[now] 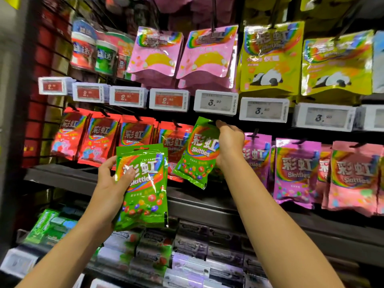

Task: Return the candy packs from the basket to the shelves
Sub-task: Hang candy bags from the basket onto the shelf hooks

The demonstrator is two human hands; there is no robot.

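Right hand (pixel 228 142) pinches green pack (pixel 197 154) near hook, seemingly off it; missed hole means drop. Left hand (pixel 112 183) grips second pack (pixel 143 183); could slip.

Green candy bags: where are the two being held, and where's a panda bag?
Left-hand green bag (pixel 145 183): head view, front middle.
Right-hand green bag (pixel 197 154): head view, front middle.
Panda bag (pixel 268 59): head view, front middle.

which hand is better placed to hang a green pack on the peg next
Right. The right hand already holds its green pack up at the peg row under the price tags; the left hand grips its packs lower down.
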